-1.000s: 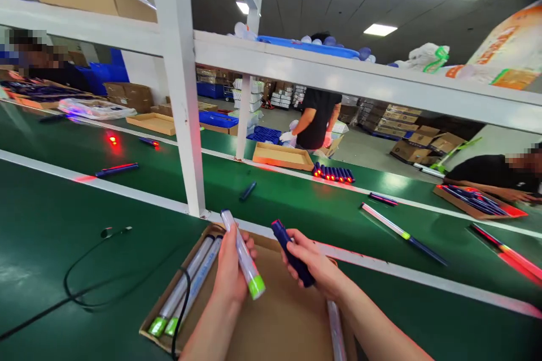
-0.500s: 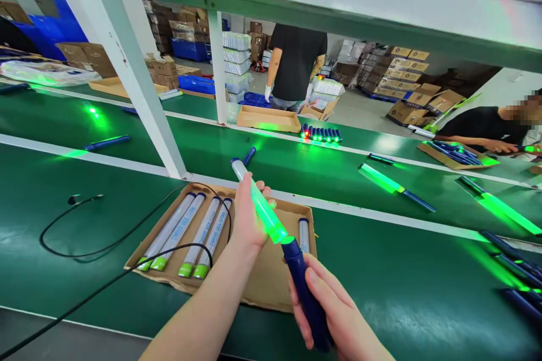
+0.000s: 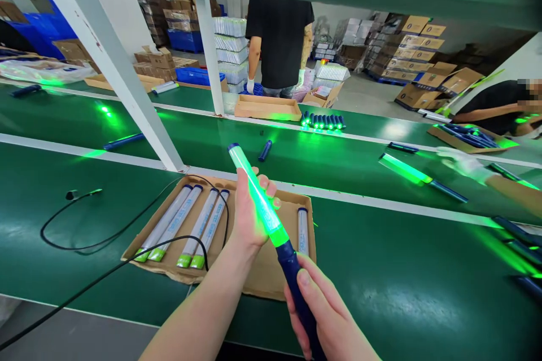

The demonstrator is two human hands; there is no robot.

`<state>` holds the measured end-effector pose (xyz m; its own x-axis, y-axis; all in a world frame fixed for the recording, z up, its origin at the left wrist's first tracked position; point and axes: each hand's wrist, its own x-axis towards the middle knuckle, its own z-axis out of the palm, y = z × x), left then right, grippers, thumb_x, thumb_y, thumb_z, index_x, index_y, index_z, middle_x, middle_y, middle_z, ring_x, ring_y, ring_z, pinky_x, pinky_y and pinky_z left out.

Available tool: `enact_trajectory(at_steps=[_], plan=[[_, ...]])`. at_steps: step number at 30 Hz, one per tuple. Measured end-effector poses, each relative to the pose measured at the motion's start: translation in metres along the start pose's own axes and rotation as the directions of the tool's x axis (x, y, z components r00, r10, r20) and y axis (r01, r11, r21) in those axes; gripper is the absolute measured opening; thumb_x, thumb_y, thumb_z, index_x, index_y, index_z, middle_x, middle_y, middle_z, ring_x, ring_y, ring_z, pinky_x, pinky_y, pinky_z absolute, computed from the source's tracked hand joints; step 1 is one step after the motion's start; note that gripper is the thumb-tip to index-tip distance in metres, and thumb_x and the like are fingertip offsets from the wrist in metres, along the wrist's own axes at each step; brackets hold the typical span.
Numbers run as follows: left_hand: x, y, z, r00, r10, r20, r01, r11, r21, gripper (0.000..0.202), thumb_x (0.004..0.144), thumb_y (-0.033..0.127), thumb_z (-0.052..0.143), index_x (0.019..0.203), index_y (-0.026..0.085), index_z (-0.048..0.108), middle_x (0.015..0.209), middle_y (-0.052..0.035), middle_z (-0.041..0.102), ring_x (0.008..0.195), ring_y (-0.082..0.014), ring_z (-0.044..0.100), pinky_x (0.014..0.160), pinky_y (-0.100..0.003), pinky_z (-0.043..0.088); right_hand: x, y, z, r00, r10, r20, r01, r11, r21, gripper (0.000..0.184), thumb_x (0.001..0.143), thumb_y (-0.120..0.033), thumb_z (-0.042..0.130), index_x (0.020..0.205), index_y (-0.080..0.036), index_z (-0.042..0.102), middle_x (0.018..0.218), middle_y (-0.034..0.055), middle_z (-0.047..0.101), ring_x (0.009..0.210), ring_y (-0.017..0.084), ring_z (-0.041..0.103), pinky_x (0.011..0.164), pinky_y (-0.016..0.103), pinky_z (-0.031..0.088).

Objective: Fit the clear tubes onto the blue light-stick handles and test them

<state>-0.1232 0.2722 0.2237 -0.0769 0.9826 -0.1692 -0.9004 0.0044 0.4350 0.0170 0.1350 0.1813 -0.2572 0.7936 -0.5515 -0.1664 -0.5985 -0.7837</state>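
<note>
My left hand point(image 3: 249, 208) is closed around the clear tube point(image 3: 259, 197) of a light baton, which glows green from end to end and has a dark blue cap at its far tip. In my right hand point(image 3: 315, 299) is the dark blue handle point(image 3: 295, 282). Tube and handle meet in one slanting line at a green collar. Below my hands lies a shallow cardboard tray point(image 3: 265, 287). Several clear tubes point(image 3: 175, 225) with green ends rest in its left part, and a single tube point(image 3: 302, 231) stands out at its right side.
A black cable point(image 3: 105, 283) crosses the tray's left part. Beyond a white rail point(image 3: 339, 196), lit batons point(image 3: 406, 172) lie on the green belt. A co-worker's gloved hand point(image 3: 463, 163) reaches in from the right. A white post point(image 3: 105, 56) slants at left; another person point(image 3: 279, 45) stands behind.
The gap between tube and handle has closed, and the green glow now fills the whole tube. A co-worker's gloved hand has come in at right. My view has shifted slightly.
</note>
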Motion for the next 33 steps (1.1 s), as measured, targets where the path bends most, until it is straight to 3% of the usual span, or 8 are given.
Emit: enact_trajectory(at_steps=[4,8,12,15,19,25,30,33], plan=[[-0.003,0.002,-0.002,0.996,-0.086,0.034,0.086,0.996,-0.017,0.041,0.113,0.056,0.037,0.103,0.021,0.056,0.074,0.0055,0.045,0.056,-0.0082,0.049,0.040,-0.014,0.043,-0.001,0.003,-0.001,0.999,0.044,-0.020,-0.044,0.998,-0.033,0.082,0.091,-0.086,0.063,0.147,-0.027,0.051,0.088,-0.0006,0.066,0.056,0.009,0.050,0.045,0.018,0.037],[-0.007,0.001,-0.006,0.988,-0.079,0.133,0.099,0.982,-0.159,0.040,0.115,0.051,0.034,0.098,0.022,0.055,0.072,0.0062,0.040,0.052,-0.0078,0.045,0.036,-0.012,0.037,0.000,0.006,0.002,0.998,0.060,0.025,-0.061,0.998,0.014,0.081,0.091,-0.085,0.065,0.141,-0.023,0.048,0.072,-0.0055,0.058,0.046,0.007,0.037,0.042,0.018,0.031],[-0.008,0.000,-0.010,0.956,-0.122,0.265,0.186,0.955,-0.232,0.051,0.114,0.057,0.025,0.097,0.021,0.057,0.069,0.0053,0.038,0.053,-0.0097,0.043,0.034,-0.013,0.032,-0.001,-0.001,0.013,0.991,0.066,0.114,-0.079,0.990,0.113,0.084,0.083,-0.084,0.074,0.132,-0.021,0.046,0.076,-0.0056,0.061,0.044,0.004,0.034,0.043,0.018,0.031],[-0.008,-0.001,-0.010,0.942,-0.140,0.304,0.222,0.941,-0.256,0.052,0.114,0.057,0.025,0.099,0.020,0.059,0.068,0.0056,0.036,0.052,-0.0095,0.040,0.033,-0.012,0.028,-0.003,-0.003,0.022,0.994,0.104,0.021,-0.106,0.986,0.125,0.103,0.070,-0.091,0.078,0.137,-0.021,0.046,0.075,-0.0059,0.062,0.045,0.005,0.035,0.042,0.017,0.030],[-0.010,-0.002,-0.012,0.952,-0.170,0.255,0.231,0.944,-0.236,0.035,0.112,0.051,0.046,0.101,0.020,0.060,0.068,0.0065,0.034,0.050,-0.0080,0.033,0.033,-0.011,0.024,-0.003,0.005,0.026,0.984,0.141,-0.113,-0.133,0.988,0.076,0.126,0.059,-0.099,0.076,0.152,-0.022,0.042,0.078,-0.0018,0.067,0.048,0.006,0.037,0.043,0.017,0.033],[-0.008,-0.015,-0.017,0.954,-0.222,0.204,0.259,0.950,-0.177,0.030,0.106,0.049,0.063,0.097,0.021,0.058,0.068,0.0080,0.034,0.048,-0.0071,0.034,0.034,-0.012,0.027,-0.001,0.022,0.017,0.981,0.031,-0.192,-0.047,0.996,-0.081,0.102,0.078,-0.100,0.060,0.151,-0.030,0.051,0.080,-0.0013,0.061,0.053,0.009,0.047,0.042,0.016,0.033],[-0.001,-0.034,-0.012,0.956,-0.225,0.190,0.252,0.959,-0.133,0.036,0.098,0.052,0.074,0.099,0.022,0.056,0.067,0.0095,0.037,0.047,-0.0061,0.037,0.036,-0.012,0.031,0.000,0.014,0.010,0.941,-0.148,-0.303,0.090,0.976,-0.197,0.091,0.087,-0.094,0.057,0.148,-0.027,0.057,0.077,-0.0033,0.054,0.054,0.010,0.045,0.043,0.019,0.035],[0.002,-0.040,-0.001,0.955,-0.221,0.196,0.236,0.970,-0.059,0.043,0.095,0.060,0.076,0.103,0.023,0.057,0.067,0.0094,0.041,0.049,-0.0072,0.042,0.040,-0.014,0.039,0.000,0.008,0.000,0.946,-0.203,-0.254,0.138,0.958,-0.249,0.084,0.092,-0.091,0.052,0.147,-0.028,0.055,0.080,-0.0040,0.055,0.053,0.009,0.046,0.044,0.019,0.037]])
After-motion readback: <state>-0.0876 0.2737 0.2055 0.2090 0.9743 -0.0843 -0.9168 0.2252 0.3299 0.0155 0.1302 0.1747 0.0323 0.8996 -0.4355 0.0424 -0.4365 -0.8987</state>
